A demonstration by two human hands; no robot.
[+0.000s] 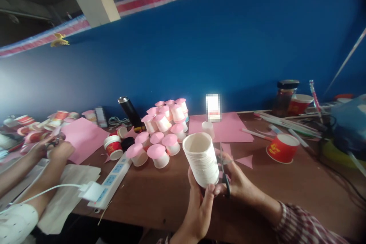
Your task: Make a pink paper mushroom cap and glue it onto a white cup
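**Stack of white cups held over the desk, scissors in the other hand**

At the far left a co-worker's hands point(54, 148) work close together at something small beside a pink paper sheet point(82, 135). A white power strip point(110, 183) lies on the brown desk point(160, 198), with a red and white cup point(113, 147) just behind it. Further right stands a heap of upturned white cups with pink tops point(162, 129), a black flask point(130, 112) leaning behind them.

Near the middle, the left hand point(200, 206) has its fingers closed around the bottom of a stack of white paper cups point(201, 158), held upright above the desk edge. Just beside it, touching the stack, the right hand point(240, 183) grips a pair of scissors point(224, 171), blades pointing up alongside the cups. Right of that, pink paper offcuts point(246, 161), an upturned red cup point(282, 148), loose straws point(286, 122) and a dark jar point(284, 97).
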